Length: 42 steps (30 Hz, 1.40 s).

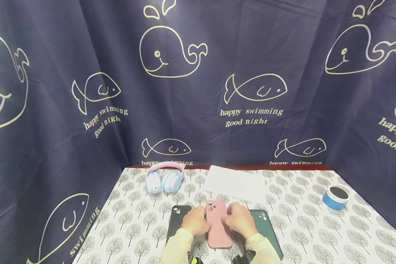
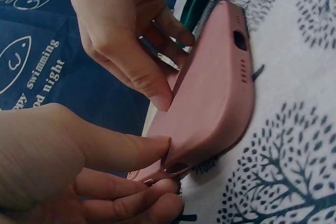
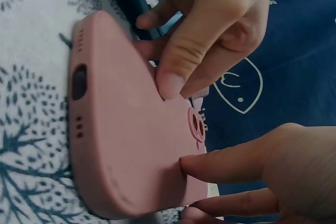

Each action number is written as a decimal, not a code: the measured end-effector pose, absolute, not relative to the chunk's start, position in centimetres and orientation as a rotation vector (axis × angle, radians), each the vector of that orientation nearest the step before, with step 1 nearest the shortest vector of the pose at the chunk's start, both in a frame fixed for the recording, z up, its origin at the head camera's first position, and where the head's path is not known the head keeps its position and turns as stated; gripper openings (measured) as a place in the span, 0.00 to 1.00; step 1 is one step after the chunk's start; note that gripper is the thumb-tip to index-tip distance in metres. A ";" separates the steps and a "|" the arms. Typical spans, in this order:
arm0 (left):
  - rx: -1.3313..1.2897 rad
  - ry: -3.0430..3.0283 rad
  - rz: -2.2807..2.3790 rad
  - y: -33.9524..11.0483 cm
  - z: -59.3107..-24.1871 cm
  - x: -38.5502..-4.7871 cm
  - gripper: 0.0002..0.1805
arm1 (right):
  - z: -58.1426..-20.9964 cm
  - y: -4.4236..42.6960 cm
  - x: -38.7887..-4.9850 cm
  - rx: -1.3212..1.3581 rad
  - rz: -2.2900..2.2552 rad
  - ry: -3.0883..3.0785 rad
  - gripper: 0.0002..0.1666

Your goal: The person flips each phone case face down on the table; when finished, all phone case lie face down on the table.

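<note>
A pink phone case (image 1: pixel 219 229) with a camera cutout lies between my two hands, back side up; whether a phone is inside, I cannot tell. My left hand (image 1: pixel 196 220) grips its left long edge, thumb (image 2: pixel 131 150) on the back and fingers along the side. On the opposite edge my right hand (image 1: pixel 241 220) pinches it the same way, its thumb (image 3: pixel 226 163) pressing the back. Partly under my left hand and forearm lies a black phone case (image 1: pixel 175 219). A dark green phone case (image 1: pixel 267 229) lies by my right hand, partly covered by that forearm.
Pink and pale-blue headphones (image 1: pixel 165 179) sit at the back left. A flat white rectangular thing (image 1: pixel 234 183) lies behind the pink case. At the right stands a blue and white cylinder (image 1: pixel 336 198) with a dark top. A dark blue curtain (image 1: pixel 211 91) surrounds the tree-patterned table.
</note>
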<state>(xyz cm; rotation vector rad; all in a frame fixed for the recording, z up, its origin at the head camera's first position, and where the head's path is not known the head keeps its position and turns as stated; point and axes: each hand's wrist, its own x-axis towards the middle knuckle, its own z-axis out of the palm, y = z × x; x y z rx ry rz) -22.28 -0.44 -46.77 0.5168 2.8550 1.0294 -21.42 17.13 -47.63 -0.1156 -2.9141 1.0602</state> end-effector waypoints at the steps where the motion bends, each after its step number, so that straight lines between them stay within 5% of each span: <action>1: 0.515 2.872 1.020 -0.4 -46.7 -22.2 0.11 | -47.7 17.2 -21.5 -0.120 1.032 -2.922 0.19; 30: 0.505 2.992 0.894 0.3 -47.5 -22.2 0.11 | -47.8 17.5 -21.5 -0.055 1.018 -2.923 0.19; 37: 0.611 3.090 0.858 1.7 -46.5 -21.3 0.21 | -46.5 18.8 -21.1 -0.060 1.016 -2.922 0.24; 42: 0.710 2.990 1.022 3.5 -45.9 -20.4 0.07 | -44.8 21.6 -20.9 -0.151 0.946 -2.904 0.28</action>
